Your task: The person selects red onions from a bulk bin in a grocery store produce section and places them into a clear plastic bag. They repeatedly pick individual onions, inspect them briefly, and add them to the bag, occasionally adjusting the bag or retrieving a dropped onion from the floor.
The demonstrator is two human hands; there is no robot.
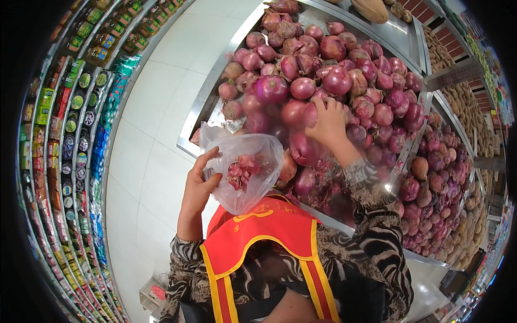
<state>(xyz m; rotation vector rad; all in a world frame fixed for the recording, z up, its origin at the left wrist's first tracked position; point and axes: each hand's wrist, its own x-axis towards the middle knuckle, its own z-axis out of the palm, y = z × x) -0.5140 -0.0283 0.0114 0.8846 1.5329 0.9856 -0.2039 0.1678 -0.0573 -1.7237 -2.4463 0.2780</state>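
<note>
My left hand (204,173) grips the edge of a translucent plastic bag (260,149), with thumb and fingers at its left side. Loose red onion skins (242,171) show in the bag. Over a metal-edged bin heaped with red onions (337,80), my right hand (329,121) lies among the onions with its fingers bent; the fingertips touch them, and whether one is held cannot be told. Large onions (303,148) lie between the bag and my right hand. More loose skins (323,181) lie near my right sleeve.
The bin's metal rim (206,91) runs along its left side. Another bin of smaller red onions (436,181) stands at the right, with potatoes (470,109) beyond. Across the tiled floor (161,101), shelves of packaged goods (76,121) line the left. A wire basket (152,294) stands at the lower left.
</note>
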